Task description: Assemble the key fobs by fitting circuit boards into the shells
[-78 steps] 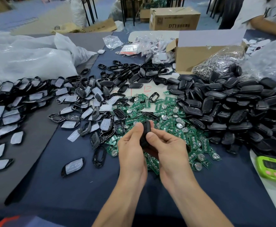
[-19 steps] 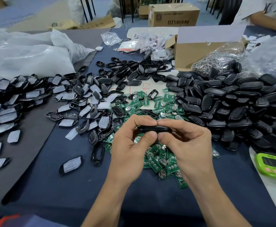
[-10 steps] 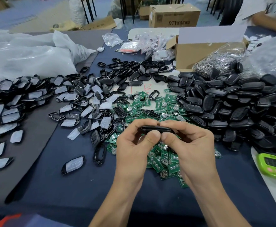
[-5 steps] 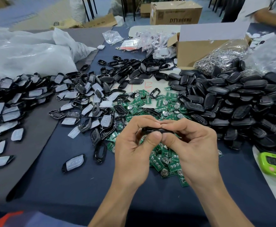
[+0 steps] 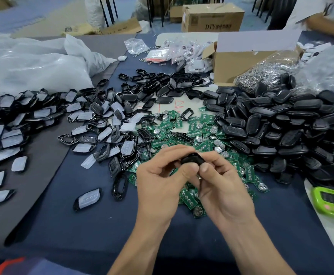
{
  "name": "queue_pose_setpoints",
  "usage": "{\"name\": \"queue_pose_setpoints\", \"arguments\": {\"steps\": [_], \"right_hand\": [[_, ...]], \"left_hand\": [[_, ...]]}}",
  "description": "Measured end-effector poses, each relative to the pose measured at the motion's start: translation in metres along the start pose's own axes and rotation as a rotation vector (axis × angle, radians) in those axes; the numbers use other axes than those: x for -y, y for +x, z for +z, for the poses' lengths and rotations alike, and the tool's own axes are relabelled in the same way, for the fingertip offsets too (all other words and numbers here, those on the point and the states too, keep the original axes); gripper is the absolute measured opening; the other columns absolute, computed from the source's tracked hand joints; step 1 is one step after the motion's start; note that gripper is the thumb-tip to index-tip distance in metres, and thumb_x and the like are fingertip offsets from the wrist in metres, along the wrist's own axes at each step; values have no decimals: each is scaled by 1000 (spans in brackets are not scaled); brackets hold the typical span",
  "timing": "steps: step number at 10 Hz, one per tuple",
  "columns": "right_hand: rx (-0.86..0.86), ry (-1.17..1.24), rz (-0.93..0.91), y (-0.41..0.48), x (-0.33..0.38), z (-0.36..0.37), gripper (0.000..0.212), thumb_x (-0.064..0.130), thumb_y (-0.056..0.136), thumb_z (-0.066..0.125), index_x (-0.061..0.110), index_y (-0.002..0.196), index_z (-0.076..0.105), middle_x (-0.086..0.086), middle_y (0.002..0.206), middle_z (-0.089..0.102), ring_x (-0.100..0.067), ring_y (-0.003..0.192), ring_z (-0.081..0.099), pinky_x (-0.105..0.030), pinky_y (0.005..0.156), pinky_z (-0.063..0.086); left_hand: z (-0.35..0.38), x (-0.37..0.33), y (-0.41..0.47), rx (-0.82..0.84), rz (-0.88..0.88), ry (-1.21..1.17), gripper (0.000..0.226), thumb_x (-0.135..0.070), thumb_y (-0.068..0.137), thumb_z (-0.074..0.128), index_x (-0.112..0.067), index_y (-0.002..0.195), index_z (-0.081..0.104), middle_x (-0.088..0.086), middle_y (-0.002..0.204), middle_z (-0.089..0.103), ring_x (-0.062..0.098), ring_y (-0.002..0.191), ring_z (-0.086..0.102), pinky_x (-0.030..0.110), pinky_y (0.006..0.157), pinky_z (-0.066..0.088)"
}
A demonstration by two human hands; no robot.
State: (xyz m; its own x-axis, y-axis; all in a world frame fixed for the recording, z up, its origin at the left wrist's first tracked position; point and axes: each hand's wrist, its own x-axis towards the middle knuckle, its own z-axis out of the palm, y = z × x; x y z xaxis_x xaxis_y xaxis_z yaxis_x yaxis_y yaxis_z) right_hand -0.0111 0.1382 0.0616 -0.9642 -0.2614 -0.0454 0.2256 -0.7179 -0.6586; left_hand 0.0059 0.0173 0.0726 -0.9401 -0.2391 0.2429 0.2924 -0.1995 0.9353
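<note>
Both my hands hold one black key fob above the table's middle. My left hand pinches its left end with thumb and fingers; my right hand pinches its right end. The fob is mostly hidden by my fingers. Under and behind my hands lies a heap of green circuit boards with coin cells. A large pile of black shells fills the right side. Shell halves with white pads are scattered at the left.
A green timer sits at the right edge. An open cardboard box and a bag of metal rings stand at the back right. White plastic bags lie back left. Another person's arm shows top right.
The fob lay flat and long between my fingertips; now it is turned and tilted, its end toward me, with my fingers closed tighter round it.
</note>
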Motion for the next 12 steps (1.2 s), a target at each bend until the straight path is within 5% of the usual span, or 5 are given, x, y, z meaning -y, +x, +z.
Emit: {"name": "queue_pose_setpoints", "arguments": {"steps": [5, 7, 9, 10, 12], "right_hand": [[77, 171, 67, 0, -13, 2, 27, 13, 65, 96, 16, 86, 79, -6, 93, 78, -17, 89, 77, -30, 76, 62], [-52, -579, -12, 11, 3, -11, 35, -17, 85, 69, 17, 86, 77, -10, 82, 75, -16, 77, 68, -25, 73, 57], [-419, -164, 166, 17, 26, -35, 24, -4, 87, 66, -5, 111, 67, -19, 92, 77, -24, 79, 78, -25, 63, 61], [-511, 87, -6, 30, 78, -56, 35, 7, 86, 67, -2, 119, 63, -18, 109, 74, -25, 94, 78, -27, 73, 63], [-451, -177, 226, 35, 85, -66, 44, 19, 90, 63, -4, 127, 63, -19, 120, 75, -28, 107, 75, -30, 78, 64]], "left_hand": [[-6, -3, 9, 57, 54, 14, 26, -20, 66, 87, -27, 91, 86, -4, 93, 79, 15, 92, 75, 25, 82, 58], [-14, 14, 6, -38, 83, 236, 44, -16, 65, 89, -47, 95, 82, -14, 98, 79, 4, 95, 73, 16, 84, 55], [-22, 24, -1, -51, -116, 458, 39, -41, 71, 84, -60, 104, 76, -20, 102, 77, -5, 85, 66, 15, 78, 51], [-31, 30, -8, -66, -184, 423, 40, -13, 83, 85, -51, 93, 81, -16, 94, 79, -2, 84, 71, 17, 77, 53], [-26, 15, -37, 130, -317, 534, 46, -2, 86, 80, -48, 82, 82, -18, 88, 79, -2, 80, 69, 10, 73, 49]]}}
